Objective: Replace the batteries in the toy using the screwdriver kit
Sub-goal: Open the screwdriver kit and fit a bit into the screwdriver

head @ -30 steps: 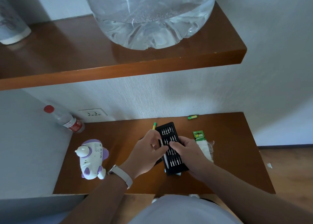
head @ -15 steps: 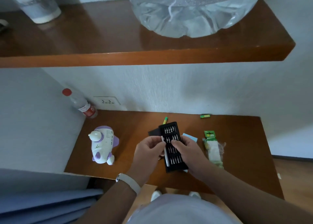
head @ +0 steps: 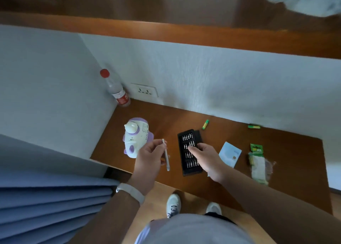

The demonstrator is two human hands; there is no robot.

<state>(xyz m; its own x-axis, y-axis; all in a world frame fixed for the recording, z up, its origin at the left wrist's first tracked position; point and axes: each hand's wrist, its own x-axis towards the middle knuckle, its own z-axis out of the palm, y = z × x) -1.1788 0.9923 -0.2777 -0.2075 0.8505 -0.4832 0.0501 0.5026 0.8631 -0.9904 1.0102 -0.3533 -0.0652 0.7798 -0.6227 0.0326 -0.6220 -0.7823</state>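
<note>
Two loose green batteries [head: 205, 124] lie near the wall behind the black bit tray [head: 186, 162], where the right hand [head: 207, 159] sets bent fingertips on the bits (whether pinching one, I cannot tell), while the left hand [head: 149, 158] grips the white screwdriver handle [head: 166, 155] just beside the purple-and-white toy [head: 136, 136], with a battery pack [head: 257, 163] farther right.

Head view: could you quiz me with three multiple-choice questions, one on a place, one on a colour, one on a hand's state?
1. The toy lies where from the bit case? A. right B. left C. on it
2. The bottle cap is which colour? A. red B. blue C. green
3. The left hand is? A. empty B. holding a battery C. holding the screwdriver handle
Answers: B, the toy sits left of the case; A, the cap is red; C, its fingers grip the white handle.
</note>
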